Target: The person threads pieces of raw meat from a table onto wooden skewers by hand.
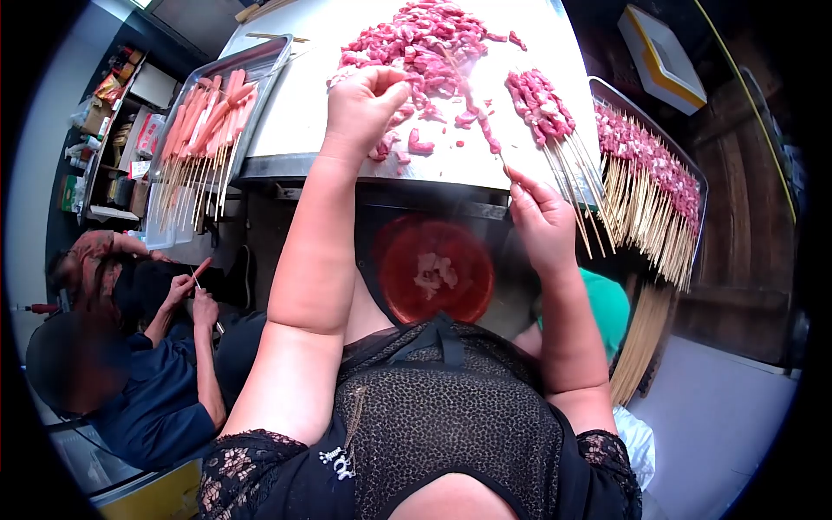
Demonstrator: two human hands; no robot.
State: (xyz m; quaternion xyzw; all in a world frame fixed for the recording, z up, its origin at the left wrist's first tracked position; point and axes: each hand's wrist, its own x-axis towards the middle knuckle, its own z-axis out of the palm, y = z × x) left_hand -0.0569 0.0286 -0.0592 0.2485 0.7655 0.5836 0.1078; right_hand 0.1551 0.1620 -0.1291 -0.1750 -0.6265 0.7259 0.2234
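My right hand (543, 211) pinches the lower end of a thin skewer (505, 165) at the front edge of the white table. Pieces of raw meat (490, 134) are threaded along it, and its upper part points toward a big heap of cut raw meat (425, 39). Over the near left side of that heap is my left hand (368, 104), its thumb and fingers closed together; whatever they hold is hidden. Right of the heap, several loaded meat skewers (542, 108) lie side by side, their sticks reaching over the table edge.
At right, a metal tray (702, 186) holds many meat skewers. A left tray (282, 52) carries skewered pink sausages (204, 117). Below the table stands a red basin (481, 299) with pale scraps. At lower left, a seated person's hands (195, 295) hold a skewered sausage.
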